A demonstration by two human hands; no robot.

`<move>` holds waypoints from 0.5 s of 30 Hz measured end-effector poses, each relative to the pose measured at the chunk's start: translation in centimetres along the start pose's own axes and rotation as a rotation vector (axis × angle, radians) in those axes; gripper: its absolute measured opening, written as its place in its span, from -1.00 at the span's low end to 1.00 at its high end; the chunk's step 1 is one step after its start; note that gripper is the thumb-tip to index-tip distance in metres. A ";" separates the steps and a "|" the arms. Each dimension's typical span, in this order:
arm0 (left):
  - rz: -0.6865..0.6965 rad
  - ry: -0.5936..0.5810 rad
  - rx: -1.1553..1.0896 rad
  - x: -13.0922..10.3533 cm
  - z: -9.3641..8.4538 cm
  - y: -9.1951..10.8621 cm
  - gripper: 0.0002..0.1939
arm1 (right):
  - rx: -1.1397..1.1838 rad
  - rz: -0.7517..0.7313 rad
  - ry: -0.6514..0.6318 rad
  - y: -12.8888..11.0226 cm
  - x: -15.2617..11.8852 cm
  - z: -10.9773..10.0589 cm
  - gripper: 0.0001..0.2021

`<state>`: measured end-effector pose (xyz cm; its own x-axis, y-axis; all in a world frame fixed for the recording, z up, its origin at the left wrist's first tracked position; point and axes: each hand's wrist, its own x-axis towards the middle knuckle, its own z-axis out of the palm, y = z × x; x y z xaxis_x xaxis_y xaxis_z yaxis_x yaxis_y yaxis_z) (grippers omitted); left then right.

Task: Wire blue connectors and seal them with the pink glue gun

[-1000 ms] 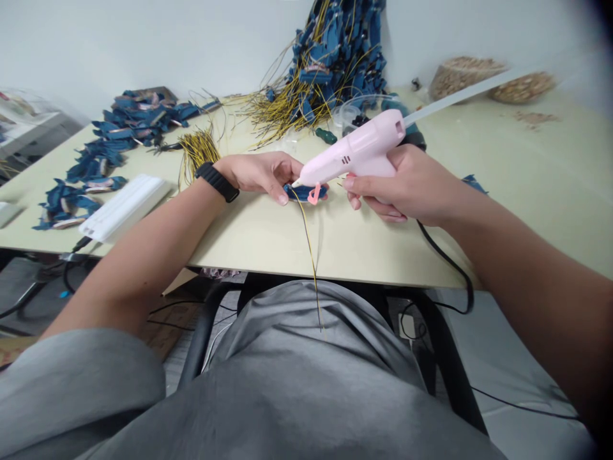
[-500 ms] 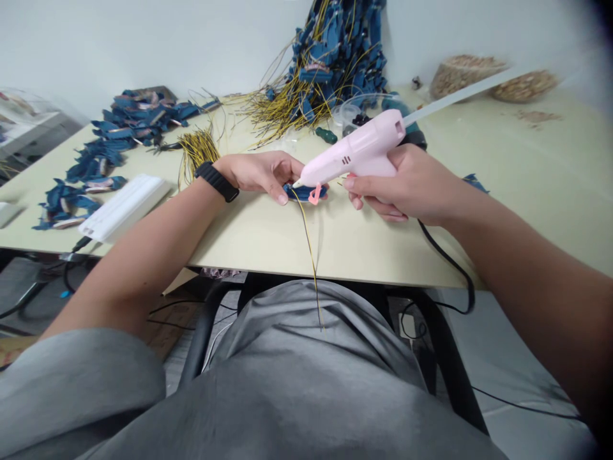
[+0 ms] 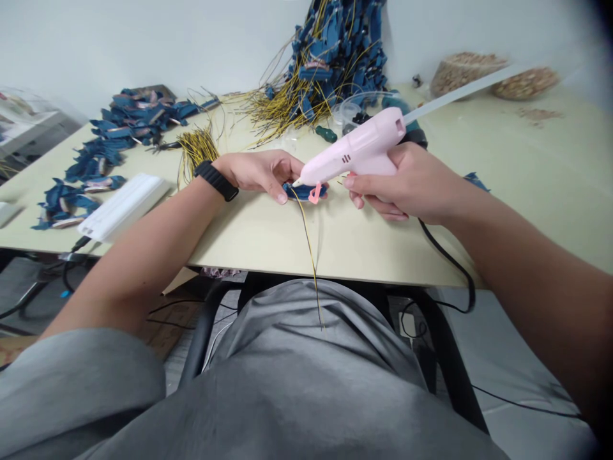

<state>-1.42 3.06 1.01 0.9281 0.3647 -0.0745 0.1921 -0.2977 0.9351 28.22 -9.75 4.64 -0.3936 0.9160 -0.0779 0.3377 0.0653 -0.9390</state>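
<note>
My right hand (image 3: 402, 185) is closed round the handle of a pink hot glue gun (image 3: 352, 150), with a long translucent glue stick (image 3: 460, 96) jutting from its back. The gun's nozzle points down and left, at the end of a small blue piece (image 3: 309, 191). Between its fingers and thumb, my left hand (image 3: 271, 172) grips that piece just above the table. From the piece's left end a yellow and black wire (image 3: 309, 236) hangs over the table edge onto my lap. A small pink stand hangs under the gun and partly covers the piece.
Blue pieces (image 3: 110, 140) lie heaped at the left, beside a bundle of yellow-black wires (image 3: 197, 150) and a white box (image 3: 124, 206) with a cable. More blue pieces with wires (image 3: 330, 57) are piled at the back. Bags of beige bits (image 3: 467, 70) stand back right. A black cord (image 3: 450, 262) droops from the gun.
</note>
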 end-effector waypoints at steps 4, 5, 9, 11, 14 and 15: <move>-0.008 -0.013 -0.007 0.0 -0.2 -0.1 -0.39 | -0.003 0.007 0.026 -0.1 0.1 0.2 -0.78; -0.013 -0.009 -0.006 0.0 -0.3 -0.1 -0.40 | -0.002 0.005 0.028 -0.2 0.1 0.2 -0.78; -0.026 -0.004 0.001 -0.2 -0.6 -0.6 -0.42 | -0.001 -0.008 0.007 -0.1 0.1 0.2 -0.81; -0.025 0.004 0.008 -0.3 -0.6 -0.7 -0.42 | -0.009 -0.010 -0.004 -0.1 0.0 0.2 -0.78; -0.024 0.059 0.008 -0.2 -0.2 -0.5 -0.42 | -0.019 -0.015 -0.015 0.1 0.0 0.0 -0.71; -0.021 0.072 0.001 -0.1 0.0 -0.5 -0.41 | -0.016 -0.022 -0.017 0.1 0.0 0.0 -0.70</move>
<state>-1.66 3.18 0.61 0.8984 0.4338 -0.0689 0.2118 -0.2904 0.9332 28.30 -9.71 4.51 -0.4157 0.9073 -0.0633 0.3421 0.0915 -0.9352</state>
